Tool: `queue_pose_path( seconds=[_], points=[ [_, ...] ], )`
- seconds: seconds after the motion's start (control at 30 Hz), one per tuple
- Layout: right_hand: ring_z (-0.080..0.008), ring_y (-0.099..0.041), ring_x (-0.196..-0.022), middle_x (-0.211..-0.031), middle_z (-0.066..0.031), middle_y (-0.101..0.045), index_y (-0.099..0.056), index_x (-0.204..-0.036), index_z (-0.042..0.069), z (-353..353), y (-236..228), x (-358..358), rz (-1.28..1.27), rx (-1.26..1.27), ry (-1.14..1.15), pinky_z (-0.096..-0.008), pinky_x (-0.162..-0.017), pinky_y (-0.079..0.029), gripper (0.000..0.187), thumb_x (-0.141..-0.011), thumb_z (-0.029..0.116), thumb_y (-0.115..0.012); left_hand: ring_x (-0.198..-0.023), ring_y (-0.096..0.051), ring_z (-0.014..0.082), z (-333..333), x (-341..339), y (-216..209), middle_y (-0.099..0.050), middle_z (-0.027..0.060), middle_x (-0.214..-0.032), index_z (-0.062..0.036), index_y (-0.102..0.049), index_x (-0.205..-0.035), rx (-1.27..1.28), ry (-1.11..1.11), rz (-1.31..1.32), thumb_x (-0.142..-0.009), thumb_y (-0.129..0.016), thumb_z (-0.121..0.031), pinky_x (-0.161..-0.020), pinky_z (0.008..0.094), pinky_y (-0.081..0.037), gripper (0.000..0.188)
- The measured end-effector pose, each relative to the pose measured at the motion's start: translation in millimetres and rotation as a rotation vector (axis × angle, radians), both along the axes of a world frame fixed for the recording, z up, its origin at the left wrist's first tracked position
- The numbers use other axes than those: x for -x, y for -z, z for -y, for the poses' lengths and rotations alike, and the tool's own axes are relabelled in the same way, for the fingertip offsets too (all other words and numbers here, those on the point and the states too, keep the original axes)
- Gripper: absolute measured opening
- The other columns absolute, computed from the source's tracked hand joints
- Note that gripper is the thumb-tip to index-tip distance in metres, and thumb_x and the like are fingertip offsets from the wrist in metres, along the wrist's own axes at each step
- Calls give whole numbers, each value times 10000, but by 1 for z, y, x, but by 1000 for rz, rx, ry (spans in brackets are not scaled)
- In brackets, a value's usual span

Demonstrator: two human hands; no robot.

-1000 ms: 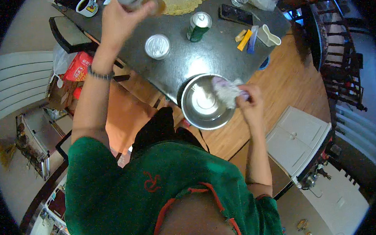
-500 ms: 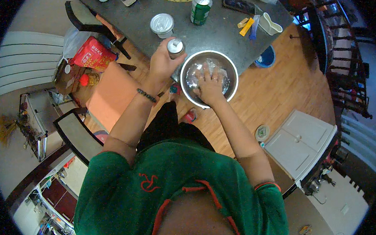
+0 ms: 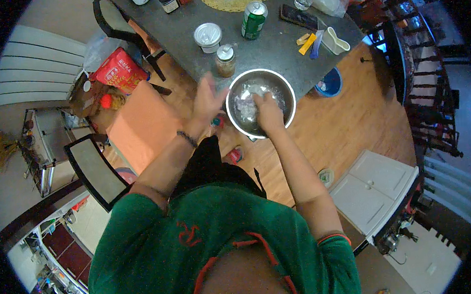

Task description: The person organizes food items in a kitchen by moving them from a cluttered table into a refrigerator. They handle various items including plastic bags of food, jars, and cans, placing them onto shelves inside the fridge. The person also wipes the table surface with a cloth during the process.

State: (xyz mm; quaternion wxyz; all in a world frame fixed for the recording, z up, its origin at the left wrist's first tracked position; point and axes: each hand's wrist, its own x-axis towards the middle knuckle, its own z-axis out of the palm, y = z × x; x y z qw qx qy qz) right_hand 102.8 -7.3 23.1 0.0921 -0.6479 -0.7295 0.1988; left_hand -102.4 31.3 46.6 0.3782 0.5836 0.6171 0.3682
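Observation:
A steel bowl (image 3: 294,107) sits at the table's near corner. Inside it is a clear, shiny, crinkled material (image 3: 245,104), perhaps plastic film; I cannot tell for sure. My right hand (image 3: 269,114) is down in the bowl, its fingers bent together into this material, fingertips hidden. Beside the bowl's left rim is my left hand (image 3: 207,103), somewhat blurred, empty, with thumb and fingers apart. A small glass jar (image 3: 225,64) with a white and silver top stands on the table just beyond my left hand.
Past the jar are a lidded white tub (image 3: 208,37), a green can (image 3: 254,21), a dark phone (image 3: 299,17), a white spoon-like utensil (image 3: 336,41) and yellow and blue packets (image 3: 308,44). A blue bucket (image 3: 329,82) stands below the table's right edge; an orange-covered surface (image 3: 142,128) lies left.
My left hand has set the jar on the table, let go and drawn back toward the bowl's left rim. My right hand's fingers, spread before, are now bent together in the bowl.

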Motion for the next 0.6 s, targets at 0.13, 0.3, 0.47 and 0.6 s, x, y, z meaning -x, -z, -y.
queue_pose_path(
  seconds=[0.13, 0.3, 0.47, 0.6],
  points=[
    [-349, -610, -821, -921, -166, -644, -600, -1096, 34, -19, 11, -18, -353, 157, 241, -420, -775, -481, 405, -693, 56, -637, -854, -649, 212, 52, -19, 47, -623, 140, -1007, 40, -422, -1230, 609, 185, 368, -869, -566, -183, -664, 330, -570, 448],
    [-270, -603, -826, -930, -86, -643, -611, -1043, 82, -25, 6, -27, -1418, 507, 808, -413, -730, -490, 285, -763, 129, -637, -819, -651, 215, 48, -42, 53, -617, 138, -988, 36, -486, -1157, 630, 29, 619, -876, -455, -85, -624, 319, -574, 308],
    [-313, -534, -1049, -1086, -120, -589, -538, -1118, 83, -45, -19, -21, -2027, 524, 939, -558, -849, -446, 312, -837, 200, -603, -901, -640, 236, 32, -60, 44, -591, 131, -1090, 15, -459, -1195, 603, -14, 787, -885, -430, -48, -721, 365, -584, 317],
    [-378, -555, -998, -1122, -202, -536, -488, -1163, 39, -72, 10, -30, -2223, 482, 913, -545, -848, -482, 336, -830, 61, -533, -909, -639, 254, 11, -75, 17, -584, 165, -1087, 32, -447, -1192, 605, -54, 775, -897, -426, -59, -738, 366, -582, 310]
  ],
)
